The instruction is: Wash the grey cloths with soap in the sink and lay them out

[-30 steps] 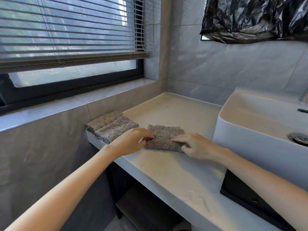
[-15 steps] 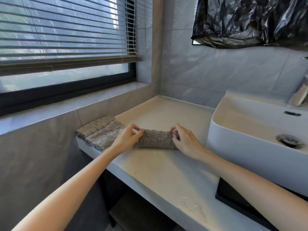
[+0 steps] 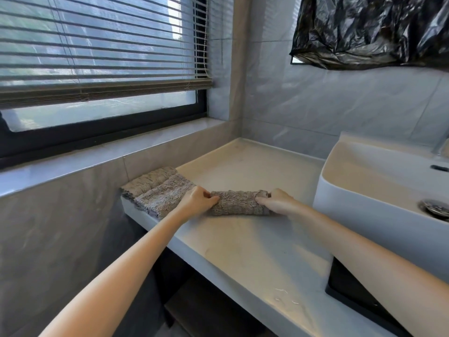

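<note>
A grey cloth (image 3: pixel 237 203) lies folded into a narrow strip on the pale countertop (image 3: pixel 243 251). My left hand (image 3: pixel 195 203) pinches its left end and my right hand (image 3: pixel 277 201) pinches its right end. Two more grey cloths (image 3: pixel 158 188) lie folded side by side at the counter's left end, against the wall; my left hand touches the nearer one's edge. The white sink (image 3: pixel 379 181) stands on the counter to the right, its basin empty, with a metal drain (image 3: pixel 435 206).
A window with slatted blinds (image 3: pixel 97 49) and a tiled ledge (image 3: pixel 109 152) run along the left. A black plastic bag (image 3: pixel 369 30) hangs on the wall above the sink. Below the counter there is a dark open shelf (image 3: pixel 206 310).
The cloth lay flat and wider under my hands a second ago. Now it is folded into a narrower strip, with both hands gripping its ends. My view has shifted slightly.
</note>
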{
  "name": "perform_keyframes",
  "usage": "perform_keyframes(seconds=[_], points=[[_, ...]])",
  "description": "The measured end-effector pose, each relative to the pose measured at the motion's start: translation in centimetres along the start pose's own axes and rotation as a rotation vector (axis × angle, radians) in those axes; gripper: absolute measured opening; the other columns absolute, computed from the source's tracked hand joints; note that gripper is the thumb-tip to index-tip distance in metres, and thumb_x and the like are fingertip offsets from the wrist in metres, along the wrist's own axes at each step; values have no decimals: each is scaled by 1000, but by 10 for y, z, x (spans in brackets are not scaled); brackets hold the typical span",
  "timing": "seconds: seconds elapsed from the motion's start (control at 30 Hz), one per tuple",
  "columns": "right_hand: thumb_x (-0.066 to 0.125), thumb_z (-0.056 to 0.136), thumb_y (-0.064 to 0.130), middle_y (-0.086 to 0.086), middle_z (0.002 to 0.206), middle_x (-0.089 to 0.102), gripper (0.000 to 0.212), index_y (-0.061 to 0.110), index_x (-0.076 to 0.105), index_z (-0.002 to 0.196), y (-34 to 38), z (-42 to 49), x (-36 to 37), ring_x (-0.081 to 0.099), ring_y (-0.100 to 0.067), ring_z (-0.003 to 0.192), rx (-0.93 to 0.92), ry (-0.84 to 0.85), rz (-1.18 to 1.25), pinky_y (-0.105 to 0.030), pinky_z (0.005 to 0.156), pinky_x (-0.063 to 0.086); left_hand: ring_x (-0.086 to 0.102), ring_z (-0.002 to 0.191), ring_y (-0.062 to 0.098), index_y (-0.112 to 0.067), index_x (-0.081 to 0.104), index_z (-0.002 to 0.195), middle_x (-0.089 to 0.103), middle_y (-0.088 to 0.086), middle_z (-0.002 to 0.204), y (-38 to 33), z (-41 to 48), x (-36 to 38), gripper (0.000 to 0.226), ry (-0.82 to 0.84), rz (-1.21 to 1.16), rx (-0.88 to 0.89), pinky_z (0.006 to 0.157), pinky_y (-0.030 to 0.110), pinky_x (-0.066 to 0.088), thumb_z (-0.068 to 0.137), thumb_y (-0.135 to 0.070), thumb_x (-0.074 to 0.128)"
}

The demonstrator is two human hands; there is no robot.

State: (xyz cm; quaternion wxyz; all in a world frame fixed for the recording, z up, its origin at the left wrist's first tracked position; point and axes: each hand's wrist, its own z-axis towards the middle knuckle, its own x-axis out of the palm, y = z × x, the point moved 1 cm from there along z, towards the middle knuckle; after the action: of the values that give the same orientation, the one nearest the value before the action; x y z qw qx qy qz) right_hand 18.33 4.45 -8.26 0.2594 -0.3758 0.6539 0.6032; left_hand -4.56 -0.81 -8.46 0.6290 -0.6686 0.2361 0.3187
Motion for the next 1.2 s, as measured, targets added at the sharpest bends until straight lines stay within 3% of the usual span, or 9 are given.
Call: perform_keyframes(seconds=[0.17,0.3,0.4,0.47,0.6,0.7,0.83,1.03,1.2], points=[[62,90,31,1,81,52,22,13,52,97,28,-1,12,51,-20,86,-181,-23,184,-27,63,35,49,58,18,6,66,82,68,15,108,13,-32,-22,46,-111,-6,-14,56,25,38,89,-40,63],[63,91,29,-5,106,55,37,7,52,119,66,-2,29,54,-21,95,-272,21,189,-28,74,42,63,58,14,-11,59,95,70,3,82,29,-69,-45,38,-276,-70,-83,70,33,53,82,-44,70],[65,90,27,-9,111,63,34,8,61,119,92,-1,44,55,-18,91,-331,45,176,-21,63,40,68,60,16,-17,49,101,69,1,81,41,-90,-54,43,-311,-138,-131,71,36,57,79,-45,73],[65,90,27,-10,114,67,31,11,66,116,103,0,56,60,-21,95,-329,44,155,-24,73,44,68,61,17,-18,47,102,69,-1,77,49,-98,-57,44,-336,-148,-156,72,39,58,79,-45,73],[60,92,31,-9,123,60,38,15,55,126,109,-4,70,49,-30,120,-412,-149,-89,-34,94,41,64,80,16,-23,46,106,67,-10,81,53,-107,-58,45,-434,276,-110,71,34,53,83,-61,58],[56,94,25,-6,118,55,25,14,57,116,108,-20,65,44,-25,116,-676,-322,-147,-30,88,38,55,96,16,-22,55,112,53,-11,93,46,-109,-56,31,-571,437,193,67,27,45,91,-45,58],[50,98,23,0,119,62,24,16,64,116,96,-27,66,50,-18,114,-873,-137,-247,-26,93,38,56,103,15,-26,69,113,64,-10,109,43,-106,-44,21,-486,467,484,77,25,48,94,-27,60],[35,103,15,4,150,41,42,19,43,144,94,-33,63,35,-15,137,-776,152,-267,-20,108,20,49,118,3,-38,63,122,57,-21,124,56,-98,-39,28,-380,380,315,85,19,44,99,-36,48],[47,98,18,6,105,64,43,27,48,140,93,-49,36,59,-13,92,-697,191,-106,-23,88,43,44,127,5,-35,56,131,51,-18,136,57,-102,-31,33,-391,345,287,96,20,40,101,-33,44]])
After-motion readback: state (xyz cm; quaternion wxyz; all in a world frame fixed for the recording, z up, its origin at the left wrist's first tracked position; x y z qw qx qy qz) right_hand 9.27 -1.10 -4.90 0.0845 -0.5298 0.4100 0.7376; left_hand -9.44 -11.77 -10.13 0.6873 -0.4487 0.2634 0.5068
